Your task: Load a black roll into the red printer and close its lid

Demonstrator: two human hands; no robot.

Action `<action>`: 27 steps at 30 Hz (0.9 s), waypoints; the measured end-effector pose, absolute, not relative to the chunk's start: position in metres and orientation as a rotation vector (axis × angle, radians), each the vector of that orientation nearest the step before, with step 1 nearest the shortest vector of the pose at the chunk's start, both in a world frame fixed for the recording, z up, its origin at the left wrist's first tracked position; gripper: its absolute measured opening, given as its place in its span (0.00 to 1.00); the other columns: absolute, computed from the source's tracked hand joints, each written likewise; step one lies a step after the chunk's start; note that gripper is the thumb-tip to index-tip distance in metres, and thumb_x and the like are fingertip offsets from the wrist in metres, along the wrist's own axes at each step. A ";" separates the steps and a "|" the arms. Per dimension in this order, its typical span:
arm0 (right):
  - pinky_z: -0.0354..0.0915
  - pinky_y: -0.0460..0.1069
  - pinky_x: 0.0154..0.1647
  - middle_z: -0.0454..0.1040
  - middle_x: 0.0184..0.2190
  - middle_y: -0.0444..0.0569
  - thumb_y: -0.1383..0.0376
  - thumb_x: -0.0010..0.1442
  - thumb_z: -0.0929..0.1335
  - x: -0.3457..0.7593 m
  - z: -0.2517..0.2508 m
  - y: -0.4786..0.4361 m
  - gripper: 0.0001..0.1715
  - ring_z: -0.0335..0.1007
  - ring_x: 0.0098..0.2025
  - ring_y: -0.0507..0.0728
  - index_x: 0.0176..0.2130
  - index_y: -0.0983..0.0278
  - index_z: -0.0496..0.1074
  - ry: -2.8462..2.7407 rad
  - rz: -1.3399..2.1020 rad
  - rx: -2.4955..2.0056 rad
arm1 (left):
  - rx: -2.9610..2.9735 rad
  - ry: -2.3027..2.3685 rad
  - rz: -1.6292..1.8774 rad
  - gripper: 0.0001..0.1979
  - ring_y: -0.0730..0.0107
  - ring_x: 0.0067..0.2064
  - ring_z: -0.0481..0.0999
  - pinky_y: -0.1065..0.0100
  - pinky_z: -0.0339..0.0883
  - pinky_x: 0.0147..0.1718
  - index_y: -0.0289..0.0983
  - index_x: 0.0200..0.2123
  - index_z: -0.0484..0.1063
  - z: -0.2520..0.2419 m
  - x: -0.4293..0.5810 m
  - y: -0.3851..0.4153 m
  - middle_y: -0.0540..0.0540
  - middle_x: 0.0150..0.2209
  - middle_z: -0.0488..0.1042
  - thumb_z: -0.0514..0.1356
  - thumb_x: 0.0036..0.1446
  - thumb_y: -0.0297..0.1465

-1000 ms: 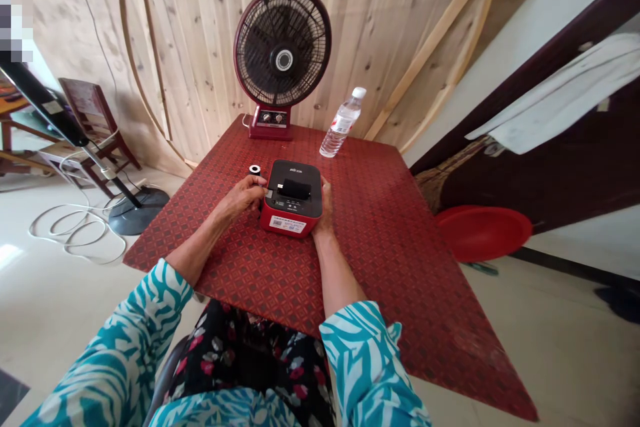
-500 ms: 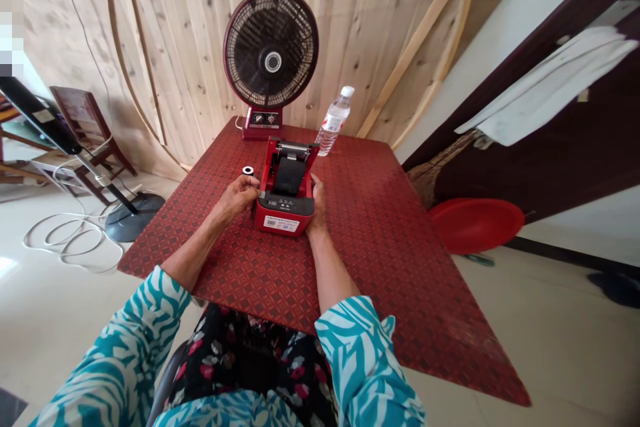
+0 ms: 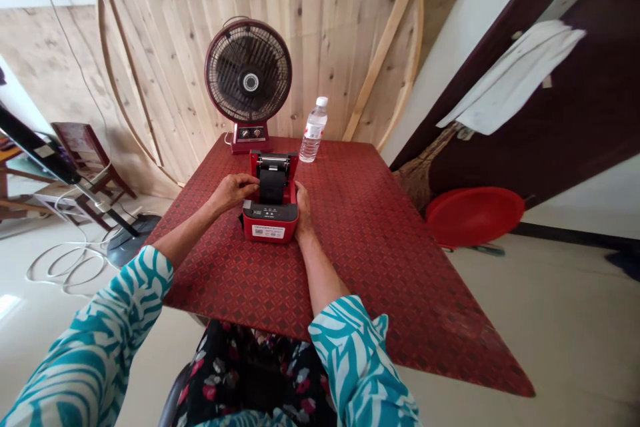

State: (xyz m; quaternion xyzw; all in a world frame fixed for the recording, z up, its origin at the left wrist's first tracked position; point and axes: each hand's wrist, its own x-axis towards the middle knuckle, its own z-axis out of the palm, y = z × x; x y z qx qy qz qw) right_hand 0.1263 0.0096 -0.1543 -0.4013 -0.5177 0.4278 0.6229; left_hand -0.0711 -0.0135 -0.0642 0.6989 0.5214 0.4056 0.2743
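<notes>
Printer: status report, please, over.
Left hand on printer left edge, right hand bracing its right side. Lid open, upright. Bottle and fan behind, apart.

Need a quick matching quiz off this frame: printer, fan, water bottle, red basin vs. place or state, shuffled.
Things:
1. printer
2. fan
3. water bottle
4. red basin

Place or state:
A. upright, just right of the fan
B. on the floor, right of the table
C. lid raised, mid-table
D. at the far table edge, in front of the round wooden panel

Pairs: 1-C, 2-D, 3-A, 4-B
</notes>
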 end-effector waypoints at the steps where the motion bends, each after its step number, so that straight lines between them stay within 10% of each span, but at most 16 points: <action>1: 0.54 0.60 0.69 0.70 0.60 0.54 0.45 0.64 0.56 0.126 -0.154 0.010 0.33 0.62 0.63 0.59 0.56 0.61 0.68 -1.183 0.987 -0.928 | 1.960 1.411 1.042 0.11 0.69 0.32 0.76 0.71 0.67 0.33 0.36 0.34 0.80 -0.062 -0.071 -0.009 0.48 0.31 0.80 0.61 0.52 0.34; 11: 0.58 0.61 0.66 0.71 0.59 0.57 0.39 0.58 0.59 0.125 -0.154 0.015 0.40 0.64 0.63 0.62 0.55 0.64 0.69 -1.114 1.041 -0.892 | 2.277 1.109 0.596 0.14 0.68 0.35 0.77 0.73 0.69 0.34 0.35 0.35 0.81 -0.039 -0.064 0.006 0.45 0.34 0.80 0.64 0.50 0.39; 18: 0.57 0.60 0.68 0.71 0.59 0.52 0.43 0.62 0.60 0.124 -0.159 0.017 0.32 0.65 0.62 0.59 0.55 0.60 0.70 -1.075 1.055 -0.894 | 2.140 1.244 0.475 0.16 0.72 0.23 0.71 0.74 0.62 0.23 0.37 0.36 0.81 -0.027 -0.056 0.010 0.51 0.21 0.74 0.58 0.44 0.23; 27: 0.58 0.58 0.67 0.72 0.59 0.51 0.43 0.63 0.60 0.126 -0.155 0.012 0.33 0.65 0.62 0.59 0.56 0.59 0.70 -1.094 1.067 -0.923 | 2.388 1.339 0.149 0.12 0.61 0.36 0.78 0.69 0.62 0.35 0.41 0.25 0.77 -0.017 -0.026 0.020 0.48 0.29 0.80 0.64 0.39 0.18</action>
